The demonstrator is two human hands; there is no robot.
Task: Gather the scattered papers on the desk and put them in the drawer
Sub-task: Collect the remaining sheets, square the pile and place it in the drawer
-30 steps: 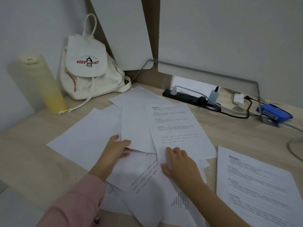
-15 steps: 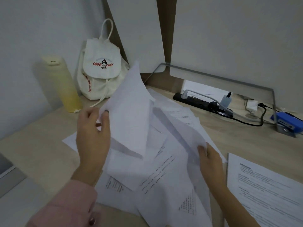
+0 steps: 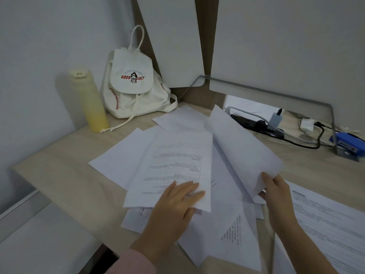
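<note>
Item: one person, seen as two hands and two forearms entering from the near edge.
- Left hand: bare; nails too blurred to describe.
- Left forearm: covered by a pale pink sleeve in plain, soft-looking fabric without print. Its cuff ended a little short of the wrist, near and left of centre.
- Right hand: bare.
- Right forearm: uncovered from the wrist to the near edge, right of centre.
</note>
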